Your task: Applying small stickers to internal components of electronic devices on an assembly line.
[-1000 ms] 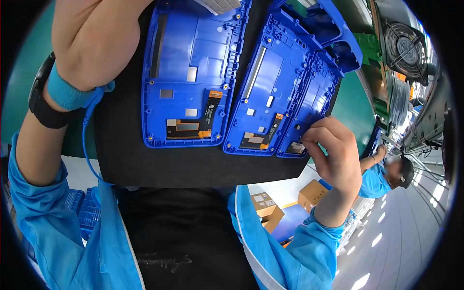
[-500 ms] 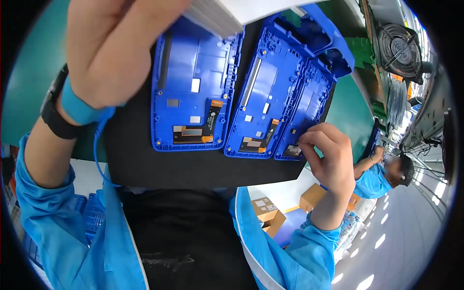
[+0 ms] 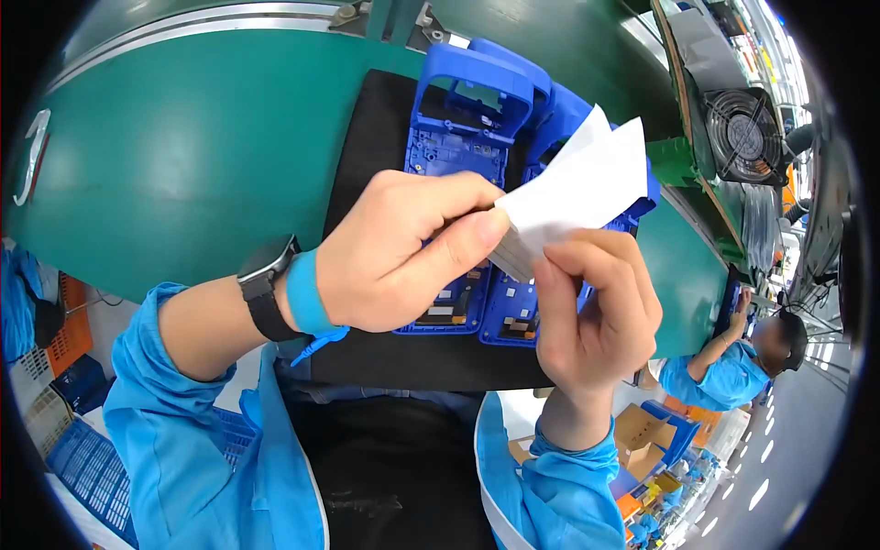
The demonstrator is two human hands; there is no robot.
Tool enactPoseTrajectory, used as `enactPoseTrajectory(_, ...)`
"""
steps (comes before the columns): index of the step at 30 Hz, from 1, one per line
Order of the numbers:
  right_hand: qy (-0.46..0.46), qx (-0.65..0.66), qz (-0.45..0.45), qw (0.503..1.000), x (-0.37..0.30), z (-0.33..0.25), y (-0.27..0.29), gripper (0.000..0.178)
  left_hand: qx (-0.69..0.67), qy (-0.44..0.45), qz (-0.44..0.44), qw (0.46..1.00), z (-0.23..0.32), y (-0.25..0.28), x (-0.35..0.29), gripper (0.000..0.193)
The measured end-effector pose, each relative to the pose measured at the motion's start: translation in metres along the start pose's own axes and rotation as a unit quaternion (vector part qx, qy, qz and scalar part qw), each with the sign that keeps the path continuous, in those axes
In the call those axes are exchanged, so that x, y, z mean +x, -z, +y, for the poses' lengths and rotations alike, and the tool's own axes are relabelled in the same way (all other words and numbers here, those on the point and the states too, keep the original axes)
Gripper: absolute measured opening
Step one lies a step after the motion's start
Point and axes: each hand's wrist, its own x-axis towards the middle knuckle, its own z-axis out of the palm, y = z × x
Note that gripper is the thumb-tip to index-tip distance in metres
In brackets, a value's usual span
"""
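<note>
A stack of thin white sheets is pinched between the thumb and fingers of my left hand, its far end fanned apart. My right hand is closed, with thumb and forefinger at the near edge of the sheets; whether it has one sheet or several is hidden. Under my hands several blue plastic housings lie side by side, inner faces up, each with a raised frame at its far end. Dark flex circuits with orange ends show near their close edges. My hands and the sheets cover much of the housings.
A black mat lies beneath the housings on the green bench. A white hooked tool rests far left. On the right are a fan, and a co-worker in blue. Below stand blue crates and cardboard boxes.
My left hand has come down and right with the sheets. My right hand has left the right-hand housing and met the sheets' edge. The view has shifted, showing more of the bench.
</note>
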Motion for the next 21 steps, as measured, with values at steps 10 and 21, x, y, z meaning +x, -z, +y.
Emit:
enactPoseTrajectory(10,0.005,0.025,-0.075,0.997,0.013,0.005,-0.011,0.018,0.032,-0.046,0.008,0.998,-0.002,0.001,-0.001,0.025)
enactPoseTrajectory(21,-0.008,0.092,-0.184,0.979,0.012,0.019,0.023,0.016,-0.088,0.096,0.038,0.991,0.007,0.013,0.005,0.032)
